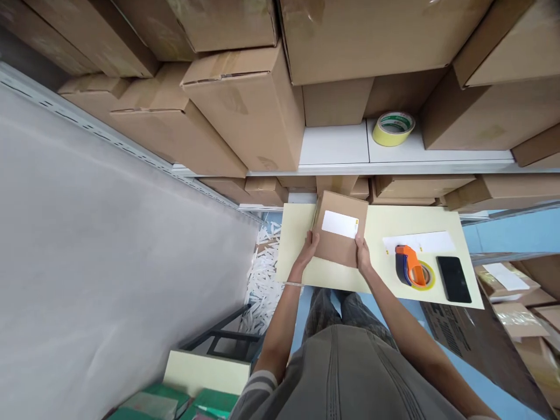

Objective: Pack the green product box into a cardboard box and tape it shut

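A small brown cardboard box (338, 248) with a white label (340, 224) on top rests on the pale yellow table (301, 233). My left hand (308, 247) grips its left edge with fingers curled round the side. My right hand (361, 254) holds the box's right edge the same way. Both forearms reach forward from my body over the table's near edge.
On the table right of the box lie an orange tape dispenser (411, 267), a black phone (454, 279) and white label sheets (431, 241). A yellow tape roll (393, 128) sits on the white shelf (336, 146) among stacked cartons. White paper scraps (262, 274) litter the floor at left.
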